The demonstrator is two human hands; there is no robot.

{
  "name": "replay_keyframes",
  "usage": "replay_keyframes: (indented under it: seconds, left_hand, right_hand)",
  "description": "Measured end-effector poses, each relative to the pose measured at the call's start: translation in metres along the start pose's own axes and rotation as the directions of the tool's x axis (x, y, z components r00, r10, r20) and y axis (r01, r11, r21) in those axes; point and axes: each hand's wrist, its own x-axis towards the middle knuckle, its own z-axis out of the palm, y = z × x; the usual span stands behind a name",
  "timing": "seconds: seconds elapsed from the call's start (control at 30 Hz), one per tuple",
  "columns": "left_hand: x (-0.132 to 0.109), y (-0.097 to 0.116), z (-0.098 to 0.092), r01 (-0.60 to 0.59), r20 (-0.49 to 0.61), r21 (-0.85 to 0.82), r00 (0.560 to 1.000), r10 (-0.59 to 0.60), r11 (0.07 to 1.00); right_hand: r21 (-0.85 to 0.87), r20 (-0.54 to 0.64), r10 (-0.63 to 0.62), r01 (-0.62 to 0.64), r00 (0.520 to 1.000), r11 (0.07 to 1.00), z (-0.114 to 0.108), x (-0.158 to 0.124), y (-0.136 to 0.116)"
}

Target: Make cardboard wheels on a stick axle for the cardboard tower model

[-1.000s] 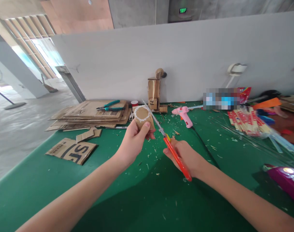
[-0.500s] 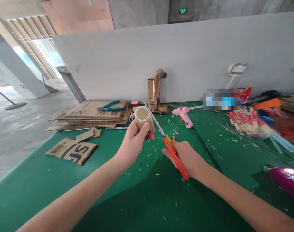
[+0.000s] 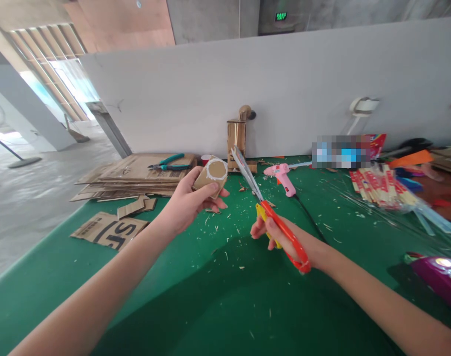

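Observation:
My left hand [image 3: 188, 200] grips a small piece of cardboard [image 3: 210, 178] with a whitish ring around a brown disc on its face, thumb on top. To its right, my right hand [image 3: 275, 232] holds scissors [image 3: 271, 212] with one red and one yellow handle. The blades point up and away, slightly parted, and are apart from the cardboard piece. Behind the blades, a cardboard construction [image 3: 235, 131] with a rounded top stands upright against the grey panel.
Stacked cardboard [image 3: 136, 170] bears teal-handled pliers [image 3: 169, 162] at the left. A printed cardboard piece [image 3: 108, 230] lies nearer. Rightward are a pink glue gun [image 3: 282, 175] with a black cord, packaged sticks [image 3: 381, 188] and a purple object [image 3: 438, 279]. Scraps litter the green table [image 3: 225, 296].
My left hand has moved left with the cardboard piece and tilted it. My right hand has shifted slightly right and turned the scissors, whose blades now show a gap.

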Motion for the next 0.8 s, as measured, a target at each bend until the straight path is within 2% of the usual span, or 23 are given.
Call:
replay_keyframes:
  seconds: [0.13,0.4,0.63,0.8]
  left_hand:
    - [0.000,0.002,-0.003,-0.052,0.023,-0.064,0.998,0.053,0.997]
    - [-0.006,0.000,0.008,-0.028,0.094,-0.055,0.995,0.033,0.998]
    - [-0.006,-0.001,0.010,-0.035,0.101,-0.042,0.994,0.039,0.999]
    - [-0.007,-0.005,0.010,-0.044,0.107,-0.074,0.993,0.052,0.996]
  right_hand:
    - [-0.084,0.057,-0.053,0.058,0.997,0.995,-0.001,-0.004,-0.007]
    - [-0.228,0.019,-0.081,0.083,0.997,0.970,0.006,-0.006,-0.020]
    - [-0.217,0.010,-0.100,0.100,0.995,0.971,0.007,-0.005,-0.020]
    - [-0.151,0.026,-0.132,0.134,0.991,0.979,0.006,-0.005,-0.015]
